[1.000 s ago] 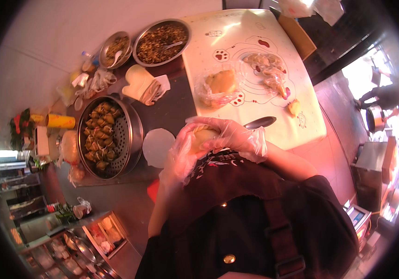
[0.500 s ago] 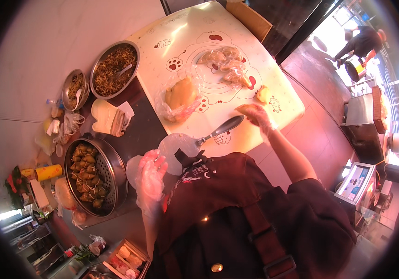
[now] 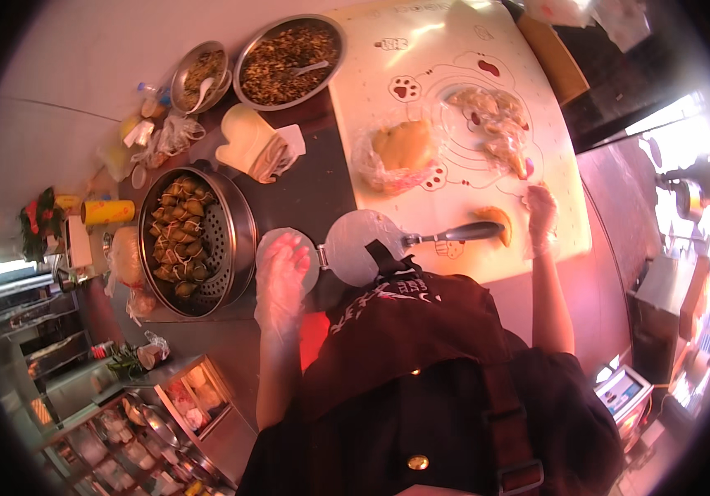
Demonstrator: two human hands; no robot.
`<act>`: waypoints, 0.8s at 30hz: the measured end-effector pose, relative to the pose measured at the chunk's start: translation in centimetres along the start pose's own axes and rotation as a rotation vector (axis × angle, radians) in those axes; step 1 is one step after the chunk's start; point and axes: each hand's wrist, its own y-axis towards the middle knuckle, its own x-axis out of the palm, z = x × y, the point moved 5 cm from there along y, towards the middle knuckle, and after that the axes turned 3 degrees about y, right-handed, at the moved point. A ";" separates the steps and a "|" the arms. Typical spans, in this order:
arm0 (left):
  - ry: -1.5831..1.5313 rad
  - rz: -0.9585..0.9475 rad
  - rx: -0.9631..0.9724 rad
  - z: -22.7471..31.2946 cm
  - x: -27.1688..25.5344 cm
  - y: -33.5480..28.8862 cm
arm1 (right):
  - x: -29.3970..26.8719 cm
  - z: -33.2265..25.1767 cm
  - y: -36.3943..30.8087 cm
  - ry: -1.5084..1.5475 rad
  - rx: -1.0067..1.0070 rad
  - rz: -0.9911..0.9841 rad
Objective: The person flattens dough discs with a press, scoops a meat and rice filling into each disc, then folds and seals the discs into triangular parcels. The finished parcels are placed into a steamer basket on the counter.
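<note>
My left hand point(image 3: 283, 269), in a clear plastic glove, hovers over one plate of a hinged round dough press point(image 3: 353, 240); its fingers are loosely bent and apart, with nothing seen in them. The press lies unfolded, its black handle reaching right onto the mat. Beside the handle's end rests a yellow crescent-shaped dough piece point(image 3: 500, 223). My gloved right hand point(image 3: 542, 211) is closed low at the mat's right side; what its fingers hold is hidden. Farther back are a bagged yellow dough lump point(image 3: 405, 146) and several pale dough pieces under plastic film point(image 3: 491, 120).
At left stands a steamer pot point(image 3: 243, 236) of tied leaf-wrapped dumplings. Behind it are a large bowl of brown filling point(image 3: 289, 62) and a smaller bowl point(image 3: 200, 76), both with spoons. An oven mitt point(image 3: 249, 140) lies on the dark counter point(image 3: 314, 182). A patterned mat point(image 3: 371, 50) covers the table.
My right hand has put the crescent dough piece down by the press handle and moved right, over where a small dough ball lay; that ball no longer shows. The view has turned.
</note>
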 end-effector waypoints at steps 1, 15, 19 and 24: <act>-0.007 0.023 0.050 0.7 -1.1 0.2 | 1.3 -1.5 0.6 -0.089 0.037 -0.022; 0.142 0.163 0.012 -0.1 6.0 7.0 | 6.0 -26.3 31.6 -0.450 -0.534 0.387; 0.310 0.099 0.069 -0.7 8.3 8.7 | -0.2 -22.2 38.9 -0.375 -0.399 0.436; 0.206 0.181 -0.042 -1.8 6.1 9.9 | -7.8 -22.9 45.1 -1.423 -0.561 0.638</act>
